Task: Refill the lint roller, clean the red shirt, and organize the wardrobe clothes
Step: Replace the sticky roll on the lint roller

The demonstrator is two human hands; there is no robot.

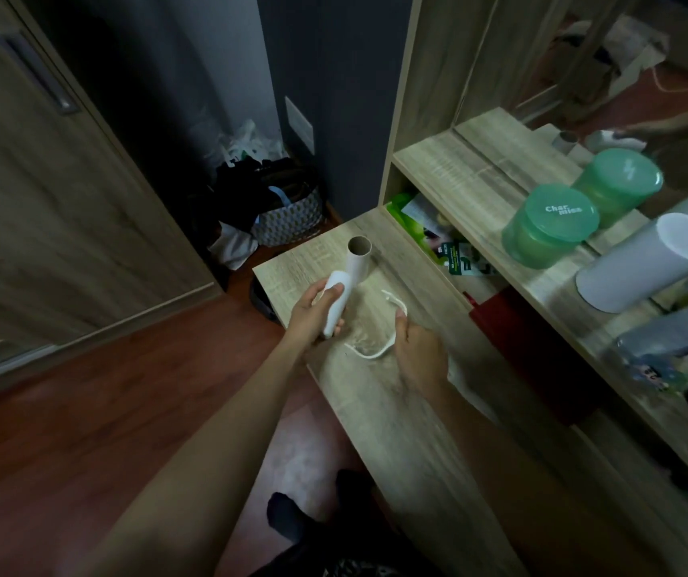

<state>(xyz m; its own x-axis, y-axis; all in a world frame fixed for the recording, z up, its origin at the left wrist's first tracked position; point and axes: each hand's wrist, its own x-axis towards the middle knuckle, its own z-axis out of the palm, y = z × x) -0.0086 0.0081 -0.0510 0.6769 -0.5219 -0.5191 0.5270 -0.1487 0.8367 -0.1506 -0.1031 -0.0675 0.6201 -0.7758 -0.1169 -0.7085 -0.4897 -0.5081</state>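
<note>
**Over the worktop: roller in the left, strip in the right**

Over the wooden worktop point(396, 414) we've got the left hand point(309, 314) wrapped snug round the white handle of the lint roller point(339, 304), its bare cardboard tube point(358, 262) pointing up and away. The right hand point(419, 354) sits just beside it, fingers curled round a thin white strip point(369, 355) that loops out both sides, low over the wood.

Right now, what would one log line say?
left hand: grips lint roller, bare cardboard core | right hand: holds white strip | over: wooden table
</note>
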